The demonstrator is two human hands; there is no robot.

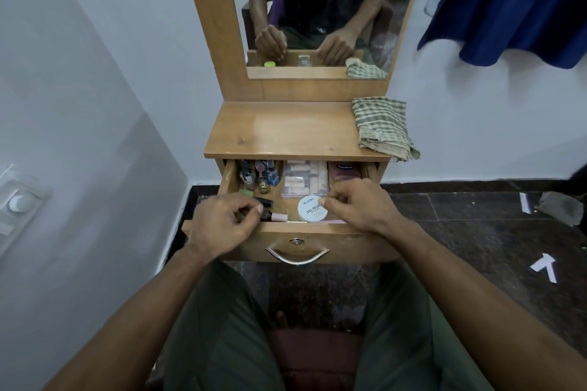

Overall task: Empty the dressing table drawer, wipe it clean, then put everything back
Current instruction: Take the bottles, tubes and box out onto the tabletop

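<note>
Drawer (320,240) is pulled out & still full, cloth (381,127) waits at tabletop's right edge for wiping, so both hands reach in: left hand (222,225) curled, can't tell what it holds, right hand (355,205) pinching round white jar (311,209) at drawer's front edge.

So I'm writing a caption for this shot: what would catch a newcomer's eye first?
Probably the open drawer, still full: small bottles at its back left and a white round tub near the front. Both hands hover over it, the left hand by the front left items, the right hand touching the tub's edge. A striped cloth lies on the tabletop's right side, below the mirror.
</note>
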